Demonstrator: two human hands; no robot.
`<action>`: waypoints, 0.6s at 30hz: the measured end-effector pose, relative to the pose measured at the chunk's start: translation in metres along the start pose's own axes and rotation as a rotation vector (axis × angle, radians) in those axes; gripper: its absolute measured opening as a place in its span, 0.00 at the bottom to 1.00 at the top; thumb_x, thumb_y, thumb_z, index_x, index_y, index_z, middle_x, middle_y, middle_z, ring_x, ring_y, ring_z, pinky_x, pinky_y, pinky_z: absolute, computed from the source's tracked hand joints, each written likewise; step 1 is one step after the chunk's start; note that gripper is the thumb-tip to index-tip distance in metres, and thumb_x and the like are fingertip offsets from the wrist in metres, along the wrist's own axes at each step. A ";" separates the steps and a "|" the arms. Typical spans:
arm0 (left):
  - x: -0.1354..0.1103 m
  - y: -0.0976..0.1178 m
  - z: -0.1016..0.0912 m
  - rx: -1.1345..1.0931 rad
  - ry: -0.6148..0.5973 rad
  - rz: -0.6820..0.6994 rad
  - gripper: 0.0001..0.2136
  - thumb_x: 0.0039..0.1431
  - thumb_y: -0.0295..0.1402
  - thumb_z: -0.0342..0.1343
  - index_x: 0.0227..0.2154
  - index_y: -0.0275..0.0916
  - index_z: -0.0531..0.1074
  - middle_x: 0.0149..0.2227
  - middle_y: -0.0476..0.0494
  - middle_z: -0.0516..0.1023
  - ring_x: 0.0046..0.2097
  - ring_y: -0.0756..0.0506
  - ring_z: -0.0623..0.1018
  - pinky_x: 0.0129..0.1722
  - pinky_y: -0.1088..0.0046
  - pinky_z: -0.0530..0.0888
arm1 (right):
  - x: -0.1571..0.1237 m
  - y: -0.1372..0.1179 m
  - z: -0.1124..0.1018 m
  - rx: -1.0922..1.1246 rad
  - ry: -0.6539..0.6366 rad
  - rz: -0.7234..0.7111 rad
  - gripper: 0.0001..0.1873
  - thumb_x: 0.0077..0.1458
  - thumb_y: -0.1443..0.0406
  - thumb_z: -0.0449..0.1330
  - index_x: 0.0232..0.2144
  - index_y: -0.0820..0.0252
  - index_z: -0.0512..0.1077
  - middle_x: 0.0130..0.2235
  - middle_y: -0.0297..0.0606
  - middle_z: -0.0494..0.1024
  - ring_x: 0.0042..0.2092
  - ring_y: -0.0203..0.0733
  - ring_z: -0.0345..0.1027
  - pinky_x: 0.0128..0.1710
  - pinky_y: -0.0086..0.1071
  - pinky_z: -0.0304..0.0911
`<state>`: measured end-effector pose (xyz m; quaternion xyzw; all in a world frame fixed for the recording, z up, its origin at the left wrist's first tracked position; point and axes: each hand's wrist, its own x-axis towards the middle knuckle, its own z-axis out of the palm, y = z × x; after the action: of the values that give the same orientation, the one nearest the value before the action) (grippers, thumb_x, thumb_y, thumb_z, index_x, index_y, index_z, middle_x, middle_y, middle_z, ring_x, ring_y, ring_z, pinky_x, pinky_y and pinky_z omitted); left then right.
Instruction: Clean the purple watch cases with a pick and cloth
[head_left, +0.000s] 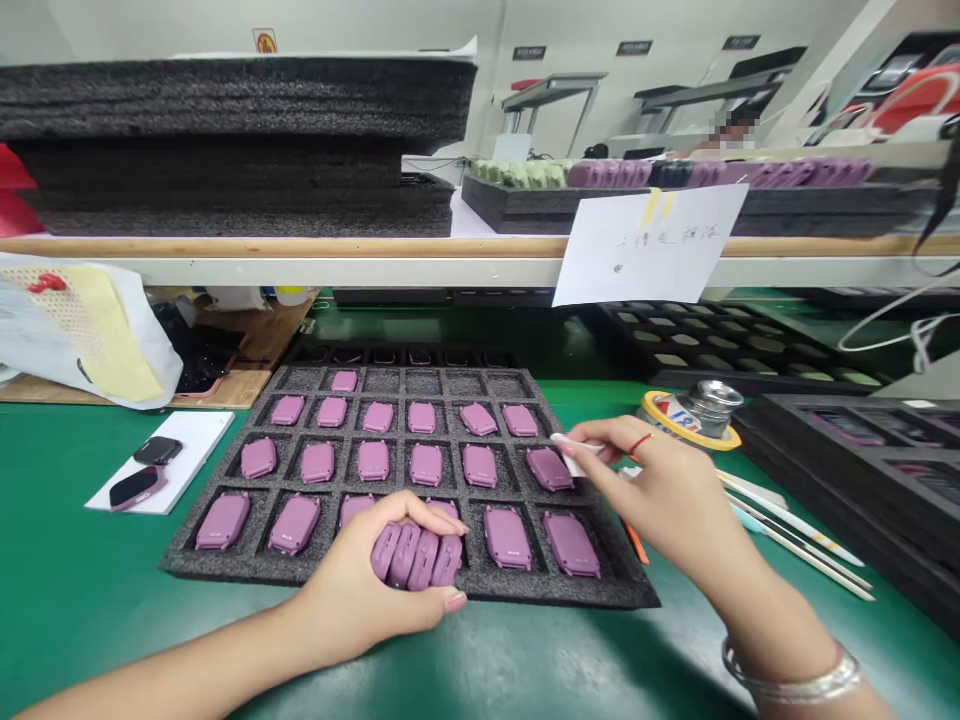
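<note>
A black foam tray (300, 572) lies on the green table, with purple watch-shaped cases (426, 463) in most of its pockets. My left hand (375, 590) rests at the tray's front edge, fingers curled round a stack of several purple cases (416, 555). My right hand (660, 490) hovers over the tray's right side, pinching a small white piece (574, 452) next to a purple case (549, 468) in the middle row.
A tape roll with a metal cap (694, 410) stands right of the tray, with white sticks (795, 535) beside it. More black trays (862, 450) lie at right. Two dark devices on white paper (150, 470) lie at left. A shelf with stacked foam (225, 140) and a paper note (649, 245) runs above.
</note>
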<state>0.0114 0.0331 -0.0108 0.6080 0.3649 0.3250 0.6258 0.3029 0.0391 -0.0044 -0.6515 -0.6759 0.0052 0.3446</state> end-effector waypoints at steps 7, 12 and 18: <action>0.000 -0.001 -0.001 0.013 0.006 -0.019 0.14 0.46 0.27 0.69 0.36 0.41 0.73 0.50 0.39 0.80 0.51 0.38 0.80 0.58 0.52 0.70 | 0.004 0.056 -0.020 -0.225 -0.010 0.247 0.21 0.56 0.49 0.56 0.27 0.57 0.79 0.20 0.38 0.77 0.23 0.46 0.72 0.23 0.33 0.60; 0.001 -0.006 0.000 0.075 0.066 -0.022 0.14 0.46 0.30 0.68 0.36 0.41 0.72 0.49 0.39 0.80 0.51 0.37 0.80 0.57 0.53 0.70 | -0.002 0.089 -0.037 -0.428 0.013 0.387 0.18 0.62 0.57 0.54 0.38 0.61 0.81 0.24 0.42 0.79 0.28 0.48 0.74 0.27 0.35 0.62; 0.001 -0.008 0.001 0.060 0.073 -0.008 0.14 0.46 0.31 0.68 0.36 0.41 0.72 0.50 0.39 0.80 0.47 0.38 0.81 0.55 0.54 0.72 | -0.024 0.125 -0.035 -0.552 -0.174 0.386 0.12 0.64 0.58 0.61 0.36 0.62 0.75 0.32 0.32 0.78 0.30 0.35 0.72 0.34 0.33 0.70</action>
<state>0.0125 0.0335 -0.0193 0.6127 0.3995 0.3336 0.5947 0.4274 0.0211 -0.0460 -0.8331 -0.5430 -0.0570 0.0890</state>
